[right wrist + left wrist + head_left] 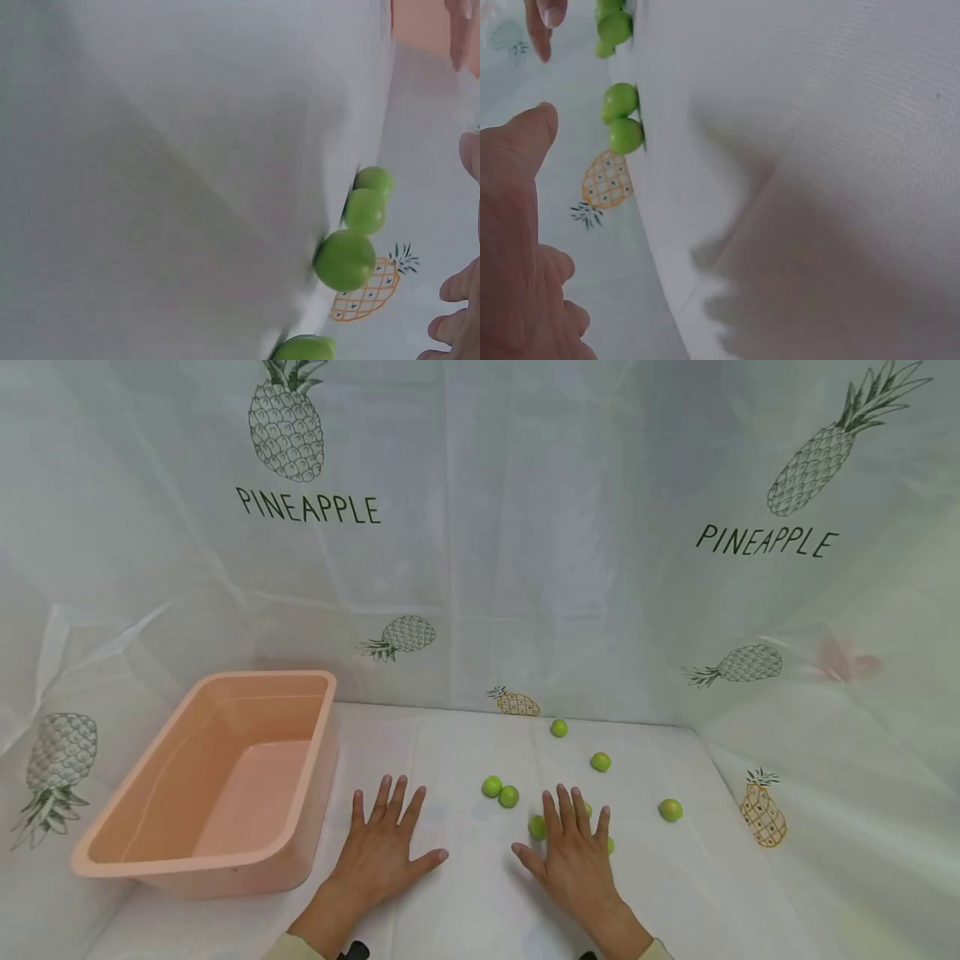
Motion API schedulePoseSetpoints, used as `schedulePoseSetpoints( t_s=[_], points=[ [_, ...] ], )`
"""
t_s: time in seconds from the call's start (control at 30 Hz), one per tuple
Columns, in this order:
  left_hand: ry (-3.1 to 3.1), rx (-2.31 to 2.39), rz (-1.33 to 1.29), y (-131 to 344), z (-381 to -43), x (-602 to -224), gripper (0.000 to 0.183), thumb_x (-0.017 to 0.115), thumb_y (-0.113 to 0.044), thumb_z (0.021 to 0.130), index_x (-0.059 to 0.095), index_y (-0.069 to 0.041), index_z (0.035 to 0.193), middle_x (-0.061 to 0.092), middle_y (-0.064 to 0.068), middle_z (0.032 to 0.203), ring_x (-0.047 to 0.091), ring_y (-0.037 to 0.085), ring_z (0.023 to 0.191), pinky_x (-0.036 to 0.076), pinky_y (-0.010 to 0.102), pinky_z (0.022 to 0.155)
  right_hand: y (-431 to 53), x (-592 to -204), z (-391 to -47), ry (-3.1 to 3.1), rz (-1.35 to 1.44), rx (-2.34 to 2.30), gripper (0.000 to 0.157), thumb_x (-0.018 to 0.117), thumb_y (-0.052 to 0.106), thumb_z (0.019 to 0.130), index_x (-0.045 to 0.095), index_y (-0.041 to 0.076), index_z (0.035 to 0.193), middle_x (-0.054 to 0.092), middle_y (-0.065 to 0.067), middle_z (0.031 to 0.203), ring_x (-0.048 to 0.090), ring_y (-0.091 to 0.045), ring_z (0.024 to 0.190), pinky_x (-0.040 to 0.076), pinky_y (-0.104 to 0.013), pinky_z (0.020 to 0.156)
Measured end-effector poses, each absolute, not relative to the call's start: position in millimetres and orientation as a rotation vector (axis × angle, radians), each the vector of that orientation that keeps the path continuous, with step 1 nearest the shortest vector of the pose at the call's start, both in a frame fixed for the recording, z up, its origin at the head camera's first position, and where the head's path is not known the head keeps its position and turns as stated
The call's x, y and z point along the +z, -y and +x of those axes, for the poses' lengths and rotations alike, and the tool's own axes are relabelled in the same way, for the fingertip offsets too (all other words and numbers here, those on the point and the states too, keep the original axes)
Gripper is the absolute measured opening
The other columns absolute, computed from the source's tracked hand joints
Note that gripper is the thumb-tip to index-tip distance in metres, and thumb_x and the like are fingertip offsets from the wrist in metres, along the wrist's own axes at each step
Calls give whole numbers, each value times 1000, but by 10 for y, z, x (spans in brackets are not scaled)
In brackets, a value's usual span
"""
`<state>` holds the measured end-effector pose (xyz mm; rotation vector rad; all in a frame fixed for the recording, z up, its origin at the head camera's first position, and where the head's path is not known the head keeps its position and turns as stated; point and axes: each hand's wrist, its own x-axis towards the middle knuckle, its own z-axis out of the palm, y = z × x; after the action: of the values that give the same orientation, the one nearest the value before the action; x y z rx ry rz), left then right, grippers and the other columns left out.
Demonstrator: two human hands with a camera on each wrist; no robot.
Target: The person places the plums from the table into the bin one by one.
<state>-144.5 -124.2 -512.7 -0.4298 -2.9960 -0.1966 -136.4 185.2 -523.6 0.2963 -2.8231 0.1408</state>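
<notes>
My left hand (378,852) is held over the white table with its fingers spread and nothing in it. To its right, my right hand (576,860) also has its fingers spread and holds nothing. Several small green limes lie on the cloth: a touching pair (500,792) between the hands, and one lime (537,827) beside the right index finger. Others are partly hidden behind the right fingers. In the right wrist view a lime (345,260) sits on the cloth below the fingers. The left wrist view shows the left thumb (536,131) above the table, with its shadow on the cloth.
A pink plastic basin (322,777) with nothing in it stands left of the left hand. Further limes lie at the back (558,727) and the right (671,810) of the table. A pineapple-print sheet (525,527) hangs behind and around the sides.
</notes>
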Motion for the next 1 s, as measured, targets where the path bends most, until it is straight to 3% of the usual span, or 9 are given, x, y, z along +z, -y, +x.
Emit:
schedulePoseSetpoints(
  t_s=[0.13,0.33,0.47,0.57,0.8,1.0],
  points=[
    [2915,-208,-494,1269,-1381,-4987,90,54,-71,99,38,-11,165,27,22,172,17,41,162,15,68,128,-1761,-5180,-1395,2814,331,166,95,62,71,95,45,2,159,40,-23,166,30,-42,158,19,-78,121],
    [2799,-243,-571,1451,-1270,-4391,84,59,-56,103,37,-2,163,28,25,171,21,43,161,21,65,127,-1470,-4984,-1450,2810,448,191,92,58,68,99,43,1,159,37,-23,168,29,-41,159,21,-76,122],
    [2838,-259,-490,1811,-1264,-3990,85,53,-55,107,26,1,166,17,28,173,15,48,161,15,69,127,-1186,-4819,-1486,2829,546,186,91,49,70,102,39,2,162,33,-20,170,26,-39,161,21,-74,124],
    [2891,-276,-407,2237,-1284,-3825,89,48,-54,109,13,3,167,5,33,172,4,53,160,4,71,127,-947,-4715,-1517,2817,645,165,91,43,72,103,38,3,162,31,-18,172,25,-37,161,23,-71,124],
    [2956,-235,-146,3489,-1437,-3883,97,45,-56,110,9,19,160,6,50,161,-3,65,152,1,82,118,-390,-4568,-1577,2771,860,80,90,35,74,104,37,7,164,32,-14,172,26,-32,162,29,-66,125],
    [3097,-320,-15,4265,-1548,-4117,98,34,-54,113,3,32,149,-5,58,150,-14,70,145,-3,84,115,-16,-4545,-1594,2742,950,-13,90,28,76,104,35,11,165,32,-9,173,26,-27,162,30,-63,126]
  ],
)
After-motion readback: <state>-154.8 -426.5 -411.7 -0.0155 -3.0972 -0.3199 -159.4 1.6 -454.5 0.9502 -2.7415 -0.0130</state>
